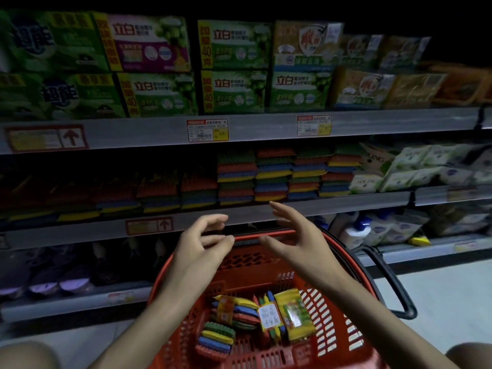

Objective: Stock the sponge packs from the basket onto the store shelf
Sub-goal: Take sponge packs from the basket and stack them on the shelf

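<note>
**Both hands empty above the basket, sponge packs waiting below**

The left hand (202, 243) and right hand (292, 241) are hovering in the centre of the frame, just above the far rim of the red basket (332, 315). Both are holding nothing. Their fingers are loosely spread and slightly bent, with the palms turning toward each other.

Four sponge packs are lying in the basket at the lower centre. One banded pack (234, 312) is lying with its long axis running left to right. A second pack (215, 339), at the lower left of it, is showing its coloured layers and slanting down to the right. Two more, a white-labelled pack (269, 318) and a yellow-faced pack (292, 312), are pointing their long axes up and down the frame, tilting a little.

On the middle shelf (346, 206), stacked sponges (266, 174) are lying flat, long edges facing outward. Green soap boxes (234, 67) are filling the shelf above.
</note>
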Tool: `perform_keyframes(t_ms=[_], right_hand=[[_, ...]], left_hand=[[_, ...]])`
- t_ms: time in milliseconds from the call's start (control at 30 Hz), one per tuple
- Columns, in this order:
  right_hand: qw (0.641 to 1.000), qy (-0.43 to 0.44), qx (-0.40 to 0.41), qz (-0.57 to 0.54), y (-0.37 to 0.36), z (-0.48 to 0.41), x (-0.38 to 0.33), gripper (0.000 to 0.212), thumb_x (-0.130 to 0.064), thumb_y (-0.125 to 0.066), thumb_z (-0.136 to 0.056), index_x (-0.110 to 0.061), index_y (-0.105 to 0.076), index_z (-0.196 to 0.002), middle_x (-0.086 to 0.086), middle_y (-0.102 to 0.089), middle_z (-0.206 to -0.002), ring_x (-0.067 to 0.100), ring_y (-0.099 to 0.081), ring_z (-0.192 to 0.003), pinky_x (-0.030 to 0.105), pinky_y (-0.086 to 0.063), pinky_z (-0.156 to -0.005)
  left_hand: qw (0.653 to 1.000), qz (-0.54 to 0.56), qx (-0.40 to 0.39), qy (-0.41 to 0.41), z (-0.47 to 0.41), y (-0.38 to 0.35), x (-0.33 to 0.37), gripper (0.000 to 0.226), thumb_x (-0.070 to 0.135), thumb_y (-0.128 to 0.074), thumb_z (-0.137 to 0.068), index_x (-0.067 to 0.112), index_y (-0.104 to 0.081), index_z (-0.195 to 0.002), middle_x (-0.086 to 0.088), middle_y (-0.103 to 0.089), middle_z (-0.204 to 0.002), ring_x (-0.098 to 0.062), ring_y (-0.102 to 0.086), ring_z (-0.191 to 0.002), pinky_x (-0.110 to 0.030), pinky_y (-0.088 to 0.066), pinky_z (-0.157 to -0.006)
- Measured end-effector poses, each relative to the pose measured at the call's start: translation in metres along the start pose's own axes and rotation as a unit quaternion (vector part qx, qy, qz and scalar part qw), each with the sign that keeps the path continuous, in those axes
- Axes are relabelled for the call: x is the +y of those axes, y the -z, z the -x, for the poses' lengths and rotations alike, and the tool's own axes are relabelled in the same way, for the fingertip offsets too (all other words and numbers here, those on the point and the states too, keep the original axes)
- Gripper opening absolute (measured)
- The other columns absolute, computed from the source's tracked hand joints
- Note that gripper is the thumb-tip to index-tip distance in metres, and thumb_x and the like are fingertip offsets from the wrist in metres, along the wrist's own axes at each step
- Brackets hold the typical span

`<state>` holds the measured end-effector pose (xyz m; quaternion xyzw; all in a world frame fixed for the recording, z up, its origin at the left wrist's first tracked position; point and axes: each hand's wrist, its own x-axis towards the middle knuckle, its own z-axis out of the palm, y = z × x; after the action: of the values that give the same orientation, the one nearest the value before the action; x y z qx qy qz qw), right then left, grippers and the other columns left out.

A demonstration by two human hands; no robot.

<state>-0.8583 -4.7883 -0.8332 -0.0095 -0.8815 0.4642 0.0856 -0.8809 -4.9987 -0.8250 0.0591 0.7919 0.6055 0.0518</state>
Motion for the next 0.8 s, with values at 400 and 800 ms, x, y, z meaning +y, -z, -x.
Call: perform_keyframes(t_ms=[400,800], right_hand=[[0.962,-0.056,-0.114,0.243,-0.014,0.050,0.095,0.071,-0.037,-0.074,-0.088,-0.022,-0.046,-0.151,0.002,-0.052,-0.147,0.021,-0.053,-0.133,0.031,-0.045,-0.103],[0.894,-0.114,-0.245,0.357,-0.036,0.096,0.156,0.048,-0.041,-0.061,-0.095,-0.022,-0.057,-0.139,0.007,-0.059,-0.138,0.032,-0.060,-0.123,0.039,-0.050,-0.095]], left_hand=[[0.971,-0.227,-0.067,-0.033,0.016,0.007,-0.073,0.032,0.024,-0.070,-0.093,0.032,-0.062,-0.123,0.010,-0.057,-0.120,-0.007,-0.062,-0.108,-0.025,-0.049,-0.085],[0.747,-0.644,-0.074,-0.143,0.038,0.032,-0.162,0.044,0.020,-0.078,-0.072,0.010,-0.073,-0.115,-0.019,-0.063,-0.124,-0.039,-0.053,-0.125,-0.050,-0.035,-0.105]])
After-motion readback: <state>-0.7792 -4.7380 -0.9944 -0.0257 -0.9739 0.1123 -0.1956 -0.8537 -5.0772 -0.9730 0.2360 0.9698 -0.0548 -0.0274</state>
